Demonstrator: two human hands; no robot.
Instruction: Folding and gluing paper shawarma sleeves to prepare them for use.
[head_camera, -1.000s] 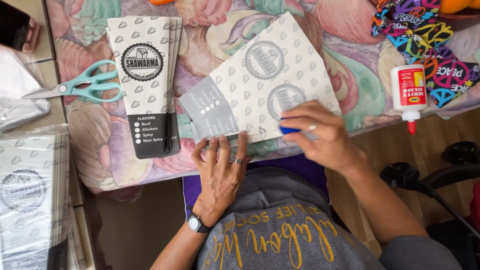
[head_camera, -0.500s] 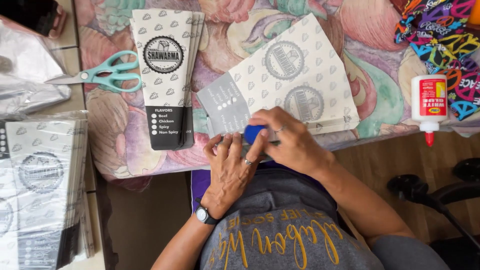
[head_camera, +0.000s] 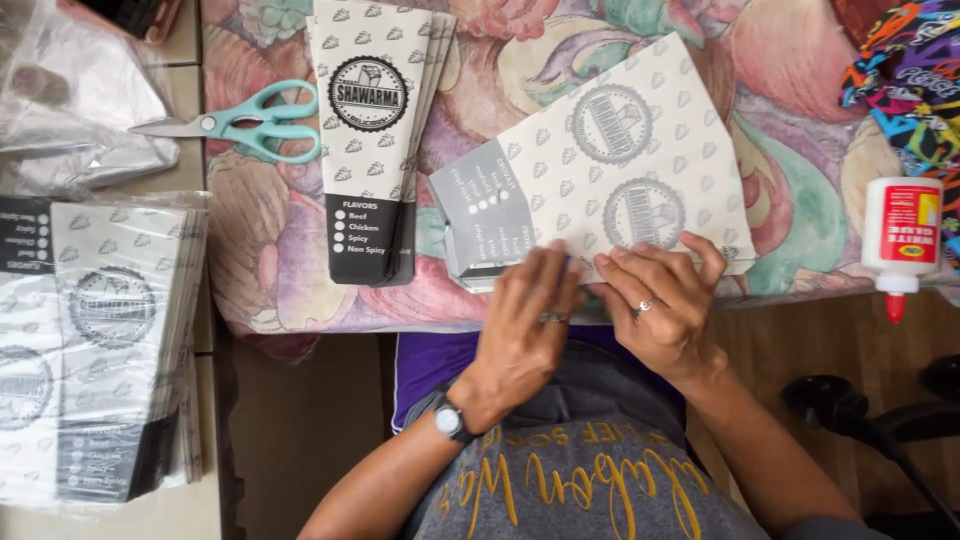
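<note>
1. head view: both hands rest at the near edge of the worktop, which is covered with a floral cloth. they press on a flat printed paper sleeve, pale with grey round emblems and a grey end panel.
2. the left hand lies flat, fingers together and pointing away from the body, its grip pressing down on the sleeve's near edge rather than pinching it. a ring and a wristwatch show on this arm.
3. the right hand sits just beside it, touching or nearly so, fingers slightly spread and laid flat on the same edge; nothing is visibly held in it.
4. the sleeve lies straight ahead of both hands. its long axis runs on a slant, from the grey panel at near left up to far right. the left hand is nearer the grey panel.
5. a stack of folded sleeves with black ends lies to the left, teal scissors beside it.
6. a white glue bottle lies well to the right, red tip toward the person.
7. a wrapped pile of flat sleeves sits far left.
</note>
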